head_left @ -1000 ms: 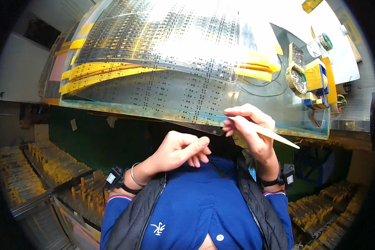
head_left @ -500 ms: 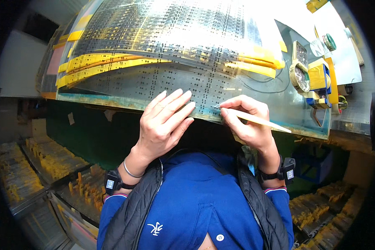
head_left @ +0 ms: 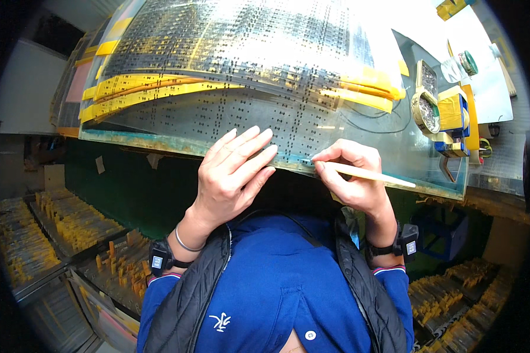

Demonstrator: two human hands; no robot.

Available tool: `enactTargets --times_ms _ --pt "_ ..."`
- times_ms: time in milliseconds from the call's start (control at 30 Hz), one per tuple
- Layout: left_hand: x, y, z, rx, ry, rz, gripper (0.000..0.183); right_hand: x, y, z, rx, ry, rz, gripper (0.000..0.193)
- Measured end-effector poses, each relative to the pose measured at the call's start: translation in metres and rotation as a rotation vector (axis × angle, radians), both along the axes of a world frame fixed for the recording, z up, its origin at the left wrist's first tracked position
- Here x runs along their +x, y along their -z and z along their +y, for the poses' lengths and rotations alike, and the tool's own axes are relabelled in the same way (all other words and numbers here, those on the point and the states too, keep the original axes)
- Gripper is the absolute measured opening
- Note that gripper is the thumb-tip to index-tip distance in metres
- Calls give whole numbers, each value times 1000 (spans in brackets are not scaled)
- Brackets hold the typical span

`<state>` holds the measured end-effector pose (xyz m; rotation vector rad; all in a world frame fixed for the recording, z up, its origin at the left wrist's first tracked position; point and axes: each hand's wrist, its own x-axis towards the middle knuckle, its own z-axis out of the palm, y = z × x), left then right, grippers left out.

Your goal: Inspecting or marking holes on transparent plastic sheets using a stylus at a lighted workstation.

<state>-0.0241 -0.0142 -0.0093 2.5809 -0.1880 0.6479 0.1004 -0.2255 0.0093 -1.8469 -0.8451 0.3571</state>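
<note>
While my left grip (head_left: 227, 179) spreads straight-fingered over the dotted sheet (head_left: 232, 109), my right grip (head_left: 354, 175) pinches a pale tool (head_left: 376, 175) whose tapered end juts rightward.

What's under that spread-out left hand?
Around the left hand, you can see a see-through sheet with tiny black marks, and the table's blue-green edge. Whatever is right underneath the hand is covered, so I can't tell.
</note>
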Motion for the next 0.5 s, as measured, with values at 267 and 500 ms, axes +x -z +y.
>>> enactTargets --times_ms 267,500 --pt "1 0 1 5 1 -3 30 -1 1 1 1 47 88 8" --pt "1 -2 0 -4 3 -1 30 0 -3 -1 -16 24 144 7"
